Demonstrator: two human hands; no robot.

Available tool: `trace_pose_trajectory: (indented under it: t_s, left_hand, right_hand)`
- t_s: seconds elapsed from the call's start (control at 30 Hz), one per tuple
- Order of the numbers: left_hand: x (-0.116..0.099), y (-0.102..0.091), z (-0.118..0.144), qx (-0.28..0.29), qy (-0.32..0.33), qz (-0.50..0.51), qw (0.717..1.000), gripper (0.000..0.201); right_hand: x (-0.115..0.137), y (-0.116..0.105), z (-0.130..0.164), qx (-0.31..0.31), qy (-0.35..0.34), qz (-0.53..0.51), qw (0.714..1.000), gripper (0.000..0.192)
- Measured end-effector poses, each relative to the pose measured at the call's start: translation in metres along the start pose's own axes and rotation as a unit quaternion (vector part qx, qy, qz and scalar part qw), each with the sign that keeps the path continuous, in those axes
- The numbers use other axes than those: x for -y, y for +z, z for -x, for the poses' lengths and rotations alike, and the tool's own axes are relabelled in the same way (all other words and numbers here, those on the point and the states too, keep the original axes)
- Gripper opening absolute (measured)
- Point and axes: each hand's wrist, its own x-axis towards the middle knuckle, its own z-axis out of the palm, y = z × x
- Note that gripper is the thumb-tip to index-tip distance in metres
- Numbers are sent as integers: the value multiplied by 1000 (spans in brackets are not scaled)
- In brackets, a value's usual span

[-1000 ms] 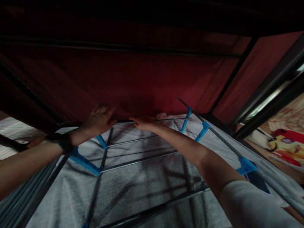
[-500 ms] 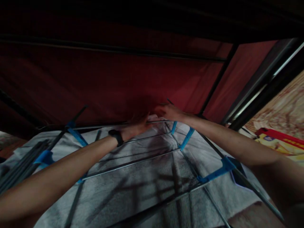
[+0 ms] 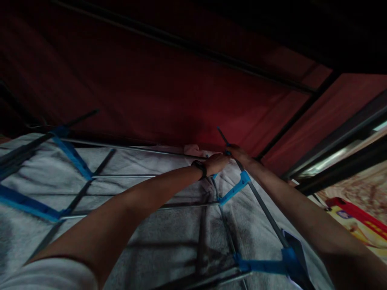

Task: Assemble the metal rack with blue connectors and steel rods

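A rack frame of grey metal poles (image 3: 266,211), thin crossbars (image 3: 127,176) and blue plastic connectors (image 3: 236,188) lies over a pale blanket. At the far right corner, my left hand (image 3: 218,163), below a black wristband, has its fingers closed at a small blue connector on the pole; my own hand partly hides the grip. My right hand (image 3: 242,157) is closed around the same pole from the right, just beside my left fingertips. The pole's thin upper end (image 3: 223,135) sticks out beyond both hands. A pinkish cloth bunch (image 3: 193,151) sits left of them.
Dark red fabric panels (image 3: 145,92) crossed by dark bars rise behind the rack. The grey-white blanket (image 3: 169,233) spreads underneath. A dark flat device (image 3: 294,249) lies under the right pole. To the right are a thick dark post (image 3: 347,161) and a red-and-yellow package (image 3: 359,221).
My left hand has moved right to the corner connector beside my right hand. My right hand has shifted slightly right and down onto the pole. The view has turned and tilted.
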Motion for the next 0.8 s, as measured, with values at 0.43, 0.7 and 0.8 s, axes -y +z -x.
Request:
trace_pose_trajectory:
  t_s: [0.43,0.7,0.8]
  left_hand:
    - [35,-6,-15,-71,-81,-2,994,25]
    - [38,-20,-14,-86,-115,75,987,19]
    - [40,-27,-12,-78,-129,88,985,18]
  right_hand:
    - [-21,-2,-16,31,-10,-60,998,16]
    - [-17,7,-11,-5,17,-97,995,21]
    - [-6,16,-2,-7,42,-126,991,23]
